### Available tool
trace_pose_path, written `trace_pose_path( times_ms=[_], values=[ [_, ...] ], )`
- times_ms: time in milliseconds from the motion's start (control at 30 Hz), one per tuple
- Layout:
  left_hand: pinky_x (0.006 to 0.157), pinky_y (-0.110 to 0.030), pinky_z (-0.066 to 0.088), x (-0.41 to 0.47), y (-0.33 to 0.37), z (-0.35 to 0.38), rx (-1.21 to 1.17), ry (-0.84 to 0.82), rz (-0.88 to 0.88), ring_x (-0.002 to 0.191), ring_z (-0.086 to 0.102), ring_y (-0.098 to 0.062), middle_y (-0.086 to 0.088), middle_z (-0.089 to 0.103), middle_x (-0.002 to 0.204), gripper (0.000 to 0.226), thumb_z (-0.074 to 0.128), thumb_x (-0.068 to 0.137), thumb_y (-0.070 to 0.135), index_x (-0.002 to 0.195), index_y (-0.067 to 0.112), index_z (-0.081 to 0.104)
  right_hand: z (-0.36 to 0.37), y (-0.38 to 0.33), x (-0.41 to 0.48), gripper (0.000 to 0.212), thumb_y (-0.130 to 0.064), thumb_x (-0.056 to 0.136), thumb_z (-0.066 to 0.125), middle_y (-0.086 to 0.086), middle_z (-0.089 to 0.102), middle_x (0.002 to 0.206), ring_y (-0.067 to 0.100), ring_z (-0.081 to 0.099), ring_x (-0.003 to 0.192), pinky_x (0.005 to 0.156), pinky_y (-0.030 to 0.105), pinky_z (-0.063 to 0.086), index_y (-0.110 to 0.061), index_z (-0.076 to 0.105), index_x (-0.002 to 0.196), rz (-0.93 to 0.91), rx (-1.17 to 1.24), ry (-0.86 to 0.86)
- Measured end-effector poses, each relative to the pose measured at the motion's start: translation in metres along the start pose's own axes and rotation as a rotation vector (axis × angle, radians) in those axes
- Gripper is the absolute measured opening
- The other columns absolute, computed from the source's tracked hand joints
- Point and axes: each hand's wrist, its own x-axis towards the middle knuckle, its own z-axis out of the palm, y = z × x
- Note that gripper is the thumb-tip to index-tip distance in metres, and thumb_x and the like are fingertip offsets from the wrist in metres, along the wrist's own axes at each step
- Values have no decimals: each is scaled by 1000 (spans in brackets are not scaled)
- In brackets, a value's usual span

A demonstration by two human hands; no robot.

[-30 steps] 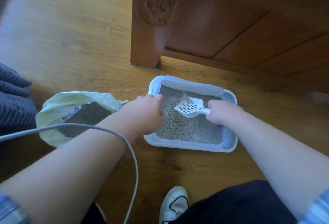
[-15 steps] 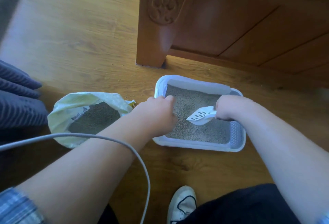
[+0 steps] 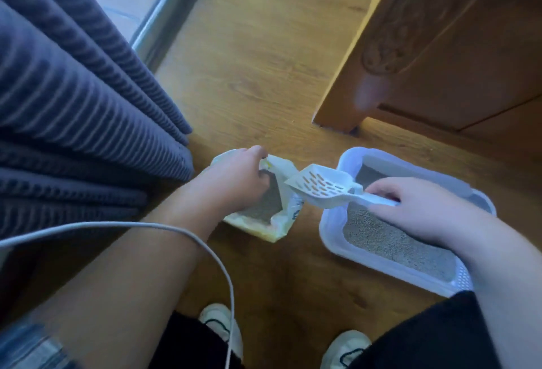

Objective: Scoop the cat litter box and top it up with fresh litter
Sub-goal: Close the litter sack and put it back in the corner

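A white litter box (image 3: 331,239) with grey litter (image 3: 393,247) stands on the wooden floor at the right. Left of it lies an open pale yellow-green bag (image 3: 281,223) with grey litter inside. My left hand (image 3: 234,178) grips the bag's upper rim and holds it open. My right hand (image 3: 416,210) holds the handle of a white slotted scoop (image 3: 322,185). The scoop's head hangs between box and bag, above the bag's right edge. The scoop looks empty.
A grey ribbed curtain (image 3: 73,104) hangs at the left. A carved wooden cabinet (image 3: 440,46) stands at the back right, its leg close behind the box. A white cable (image 3: 205,245) crosses my left forearm. My white shoes (image 3: 220,327) are at the bottom.
My left hand left the litter box's rim and took hold of the bag's opening. My right hand lifted the scoop out of the litter and carried it left toward the bag. The view swung left.
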Motion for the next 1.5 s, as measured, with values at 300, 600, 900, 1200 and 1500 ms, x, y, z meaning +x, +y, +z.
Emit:
trace_pose_path(
  times_ms=[300,600,900,1200,1500],
  values=[
    [88,-33,51,-39,-74,4,18,-206,-252,106,59,-21,-1,59,126,41,56,92,26,132,30,52,-2,-90,4,21,-43,90,60,-17,64,103,7,60,91,78,28,47,-44,64,111,-182,-197,-132],
    [87,-35,52,-63,-80,4,-1,-198,-304,103,59,-19,1,61,121,33,56,92,26,125,25,57,65,-118,46,23,-26,83,58,0,66,100,23,60,92,75,34,51,-24,55,106,-159,-225,-81],
    [89,-38,52,-47,-76,6,-1,-203,-260,102,60,-21,-1,62,120,36,53,93,26,128,22,54,67,-125,62,37,-13,83,52,6,70,100,22,68,86,68,33,52,-15,61,119,-186,-249,-171],
    [88,-38,53,-40,-81,5,6,-232,-309,102,61,-23,-5,61,124,42,54,94,32,133,16,49,76,-107,95,30,-25,88,47,-4,71,100,20,67,87,74,34,54,-31,64,113,-195,96,76],
    [83,-35,50,-28,-66,6,-2,-202,-416,104,64,-30,-15,66,113,38,42,101,27,118,-2,59,77,-110,93,23,-21,88,46,-10,70,76,12,68,70,67,37,58,-31,65,79,-311,111,44]
  ],
)
